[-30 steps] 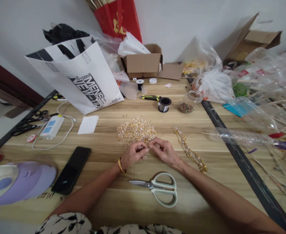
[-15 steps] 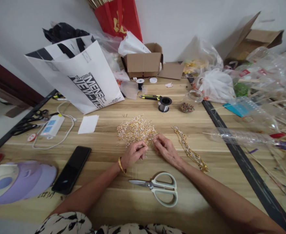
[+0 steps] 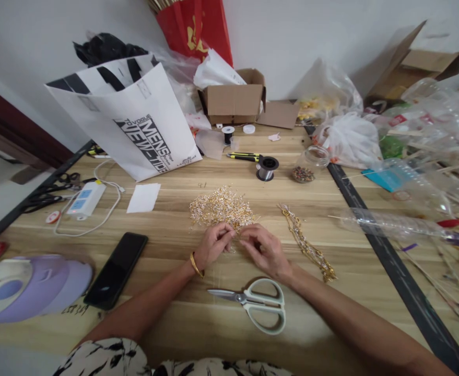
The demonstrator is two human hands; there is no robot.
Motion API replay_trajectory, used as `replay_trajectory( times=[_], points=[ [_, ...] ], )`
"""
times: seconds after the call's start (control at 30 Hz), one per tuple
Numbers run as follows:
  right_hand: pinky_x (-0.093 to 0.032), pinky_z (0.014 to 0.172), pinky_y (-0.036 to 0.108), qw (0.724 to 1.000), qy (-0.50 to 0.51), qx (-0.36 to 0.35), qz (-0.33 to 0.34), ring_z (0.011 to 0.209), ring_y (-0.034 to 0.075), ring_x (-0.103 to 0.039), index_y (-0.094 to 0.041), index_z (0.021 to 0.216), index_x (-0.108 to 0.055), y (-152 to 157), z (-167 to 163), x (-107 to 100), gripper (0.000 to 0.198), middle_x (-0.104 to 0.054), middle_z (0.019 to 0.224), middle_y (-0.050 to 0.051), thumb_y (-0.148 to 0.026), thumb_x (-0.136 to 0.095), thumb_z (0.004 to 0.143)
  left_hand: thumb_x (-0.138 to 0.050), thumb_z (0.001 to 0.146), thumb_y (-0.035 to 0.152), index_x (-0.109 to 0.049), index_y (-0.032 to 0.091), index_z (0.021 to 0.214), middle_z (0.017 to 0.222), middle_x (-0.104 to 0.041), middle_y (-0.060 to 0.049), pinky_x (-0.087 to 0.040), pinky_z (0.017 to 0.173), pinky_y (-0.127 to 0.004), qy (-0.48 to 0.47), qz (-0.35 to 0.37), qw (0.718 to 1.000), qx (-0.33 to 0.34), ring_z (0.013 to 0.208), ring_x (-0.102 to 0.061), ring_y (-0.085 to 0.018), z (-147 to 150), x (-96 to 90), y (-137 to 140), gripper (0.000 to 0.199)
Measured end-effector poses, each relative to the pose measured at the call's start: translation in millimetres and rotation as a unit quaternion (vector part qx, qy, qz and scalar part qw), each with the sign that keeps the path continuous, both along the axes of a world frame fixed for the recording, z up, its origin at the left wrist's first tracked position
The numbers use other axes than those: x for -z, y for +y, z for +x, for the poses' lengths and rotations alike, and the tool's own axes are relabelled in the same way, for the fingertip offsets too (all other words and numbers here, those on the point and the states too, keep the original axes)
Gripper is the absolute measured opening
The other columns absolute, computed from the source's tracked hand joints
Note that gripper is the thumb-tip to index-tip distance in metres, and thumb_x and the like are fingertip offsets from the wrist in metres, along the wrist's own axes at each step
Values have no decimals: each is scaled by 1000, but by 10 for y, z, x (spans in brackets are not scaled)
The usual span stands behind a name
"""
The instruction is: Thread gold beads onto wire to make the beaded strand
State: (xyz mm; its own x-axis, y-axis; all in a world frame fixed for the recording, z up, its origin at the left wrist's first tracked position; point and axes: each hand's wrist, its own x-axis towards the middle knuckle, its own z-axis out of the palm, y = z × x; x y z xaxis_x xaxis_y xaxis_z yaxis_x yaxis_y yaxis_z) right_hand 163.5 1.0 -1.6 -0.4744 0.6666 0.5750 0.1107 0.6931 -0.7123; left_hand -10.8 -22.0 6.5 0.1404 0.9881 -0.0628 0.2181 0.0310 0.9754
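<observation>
My left hand (image 3: 214, 244), with a gold bangle (image 3: 197, 265) at its wrist, is closed in a pinch at the near edge of a heap of gold and clear beads (image 3: 221, 206). What its fingertips hold is too small to make out. My right hand (image 3: 264, 249) faces it, fingers bent and closed near the left fingertips; anything between them is also too fine to name. Faint clear thread seems to trail below the left hand. Scissors (image 3: 258, 302) with pale handles lie just below my hands. A bundle of beaded strands (image 3: 305, 243) rests right of my right hand.
Behind the beads are a wire spool (image 3: 267, 168), a yellow-black cutter (image 3: 245, 156) and a jar of beads (image 3: 305, 168). A phone (image 3: 116, 270) and a power strip (image 3: 86, 201) lie left. Plastic bottles (image 3: 428, 125) crowd the right; a white bag (image 3: 135, 120) stands back left.
My right hand has moved from the heap's right edge toward my left hand, and their fingertips are now close together. My left hand stays nearly in place. The whole view has shifted slightly.
</observation>
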Motion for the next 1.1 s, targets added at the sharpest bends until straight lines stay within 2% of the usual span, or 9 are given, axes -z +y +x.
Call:
replay_trajectory(
  times=[0.07,0.17,0.27,0.37,0.47,0.57,0.77,0.97,1.1],
  points=[
    [-49,66,29,1000,-7,-3,-21,82,17,-60,-19,99,-57,-20,-12,-4,12,-63,95,9,-19,-54,87,-50,84,36,-51,15,73,50,-47,5,-37,49,-19,33,22,999,-7,46,-45,-8,9,-12,-20,24],
    [-42,45,23,988,-16,31,-147,52,10,-54,-19,95,-58,-22,-28,-19,14,-64,88,7,-29,-57,86,-48,86,33,-52,16,75,51,-48,4,-36,50,-20,101,62,993,-14,48,-46,-10,26,-30,-60,21],
    [-33,33,20,949,0,13,-315,35,7,-45,-18,92,-59,-9,-51,-34,21,-59,59,-1,-37,-60,83,-46,87,30,-54,17,77,56,-50,2,-36,53,-20,168,107,980,-19,52,-46,-10,36,-44,-96,18],
    [-38,34,20,913,40,-26,-405,34,10,-49,-16,89,-60,6,-74,-48,25,-52,44,-5,-40,-61,80,-45,87,29,-55,18,77,62,-54,1,-36,55,-21,230,144,962,-13,54,-46,-11,37,-59,-121,18],
    [-45,43,21,902,64,-43,-424,44,11,-57,-14,83,-61,24,-84,-65,27,-60,52,-1,-40,-65,77,-45,87,28,-55,18,76,63,-56,0,-35,56,-21,263,164,951,-1,54,-46,-11,39,-80,-140,18],
    [-47,48,21,897,66,-57,-433,56,13,-62,-14,83,-61,44,-76,-72,28,-64,62,2,-40,-67,74,-44,88,26,-56,17,78,62,-56,0,-34,57,-22,280,178,943,5,52,-46,-11,47,-105,-153,18],
    [-46,48,20,902,55,-70,-423,52,10,-56,-14,86,-61,72,-57,-42,28,-59,60,-1,-39,-66,75,-45,88,26,-56,18,78,62,-57,0,-34,57,-22,292,173,941,10,52,-47,-11,73,-149,-160,17],
    [-47,48,21,913,81,-77,-393,50,9,-53,-15,88,-60,68,-48,-68,30,-58,62,-1,-42,-66,75,-47,86,28,-53,17,75,54,-52,3,-36,54,-21,171,105,980,-1,50,-48,-10,90,-188,-145,17],
    [-45,47,21,918,85,-71,-380,48,8,-51,-15,81,-62,77,-40,-100,29,-56,59,-2,-43,-68,74,-48,86,30,-52,16,76,53,-52,4,-38,51,-19,94,73,993,12,47,-49,-9,100,-176,-134,18]
  ],
)
